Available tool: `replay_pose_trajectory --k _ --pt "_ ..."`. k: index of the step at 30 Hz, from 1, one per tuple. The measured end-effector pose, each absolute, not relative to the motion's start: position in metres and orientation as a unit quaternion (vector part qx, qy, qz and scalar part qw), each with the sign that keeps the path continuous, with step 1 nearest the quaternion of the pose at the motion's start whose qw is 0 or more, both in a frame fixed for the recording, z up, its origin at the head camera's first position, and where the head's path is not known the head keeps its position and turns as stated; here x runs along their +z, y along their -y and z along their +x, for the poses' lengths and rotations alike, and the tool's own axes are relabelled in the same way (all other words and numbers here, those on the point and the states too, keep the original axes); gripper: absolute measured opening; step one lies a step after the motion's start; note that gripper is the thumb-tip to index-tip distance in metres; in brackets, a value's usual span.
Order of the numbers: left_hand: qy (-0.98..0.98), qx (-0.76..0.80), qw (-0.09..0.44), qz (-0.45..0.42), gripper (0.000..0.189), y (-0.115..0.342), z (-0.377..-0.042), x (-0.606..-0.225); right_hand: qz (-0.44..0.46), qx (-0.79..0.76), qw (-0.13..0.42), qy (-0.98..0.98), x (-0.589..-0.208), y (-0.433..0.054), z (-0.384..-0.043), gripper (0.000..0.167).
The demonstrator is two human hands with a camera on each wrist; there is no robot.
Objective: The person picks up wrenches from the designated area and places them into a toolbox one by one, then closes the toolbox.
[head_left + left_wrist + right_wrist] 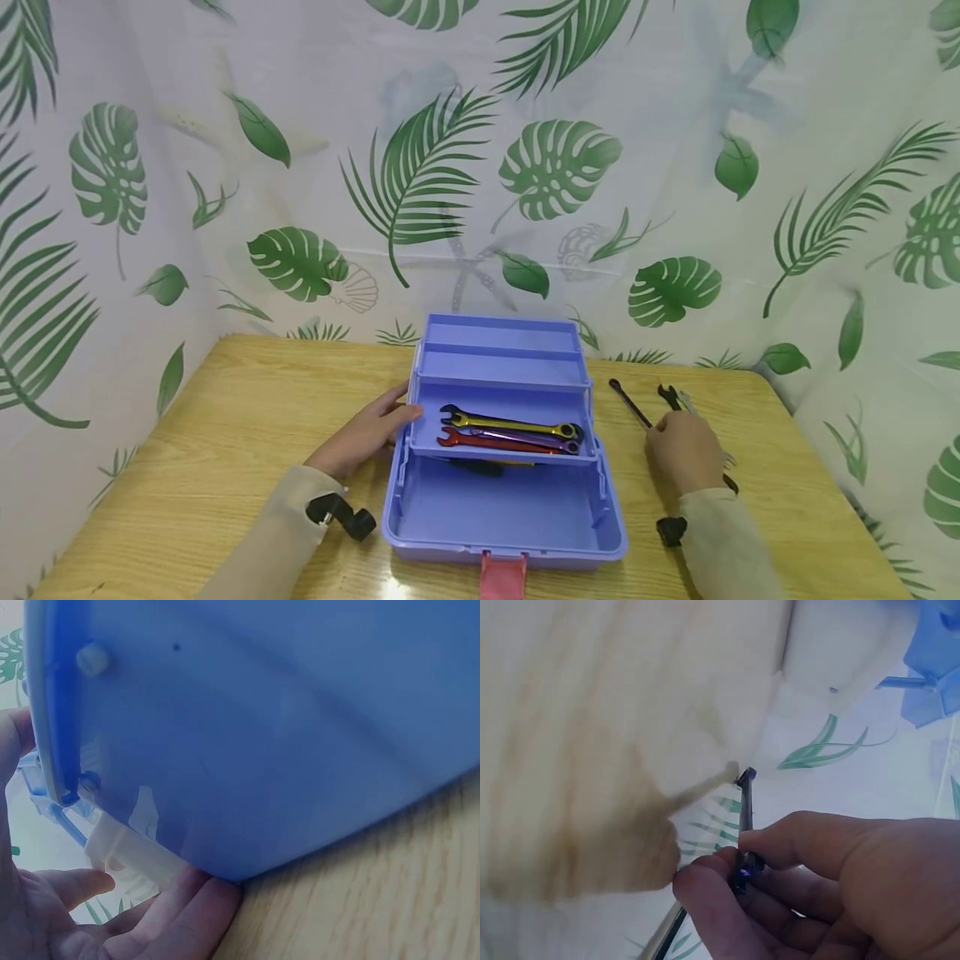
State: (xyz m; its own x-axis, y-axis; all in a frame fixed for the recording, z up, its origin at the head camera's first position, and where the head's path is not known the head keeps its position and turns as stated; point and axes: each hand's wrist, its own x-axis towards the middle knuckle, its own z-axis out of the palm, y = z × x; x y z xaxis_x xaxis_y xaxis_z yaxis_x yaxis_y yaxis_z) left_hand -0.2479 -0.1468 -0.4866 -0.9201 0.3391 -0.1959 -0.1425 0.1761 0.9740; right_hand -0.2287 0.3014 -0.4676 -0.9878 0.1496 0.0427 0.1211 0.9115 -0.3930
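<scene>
An open periwinkle-blue toolbox [502, 508] stands on the table with its tiered trays raised. My left hand [371, 429] grips its left side, with the thumb over a tray's edge; in the left wrist view several fingers [199, 915] press the lower wall. To the right of the box, my right hand [684, 454] pinches a dark purple wrench [630, 402], its far end pointing toward the back. Beside that hand lie a black wrench [667, 395] and a silver wrench [687, 403], partly hidden by it. A yellow wrench [510, 423] and a red wrench [487, 442] lie in the lowest tray.
A purple wrench [517, 436] lies between the yellow and red ones. Under that tray, a dark-and-yellow item [480, 468] is mostly hidden. The pink latch [503, 575] hangs at the box's front. A leaf-patterned sheet [465, 167] stands behind the wooden table [277, 392].
</scene>
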Motion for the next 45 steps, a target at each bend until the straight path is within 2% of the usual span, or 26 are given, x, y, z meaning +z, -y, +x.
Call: replay_pose_trajectory --k 6,11,16,22,25,32,45 --pt "-0.741 0.64 0.191 0.072 0.079 0.145 -0.248 -0.488 -0.072 0.212 0.052 0.973 -0.466 -0.303 -0.228 0.044" --pt "-0.739 0.643 0.191 0.069 0.079 0.144 -0.248 -0.489 -0.053 0.203 0.092 0.973 -0.463 -0.303 -0.23 0.03" --pt "-0.742 0.641 0.188 0.062 0.08 0.146 -0.247 -0.49 -0.014 0.202 0.162 0.966 -0.46 -0.297 -0.232 0.023" --pt "-0.743 0.639 0.189 0.059 0.08 0.148 -0.247 -0.491 0.021 0.224 0.279 0.933 -0.462 -0.286 -0.236 0.017" --pt "-0.746 0.636 0.187 0.057 0.08 0.148 -0.247 -0.49 0.033 0.239 0.313 0.919 -0.463 -0.282 -0.237 0.013" --pt "-0.752 0.63 0.187 0.052 0.079 0.147 -0.246 -0.488 0.055 0.266 0.348 0.897 -0.455 -0.275 -0.236 0.012" --pt "-0.752 0.628 0.192 0.052 0.08 0.146 -0.248 -0.487 0.155 0.243 0.395 0.872 -0.444 -0.26 -0.231 0.011"
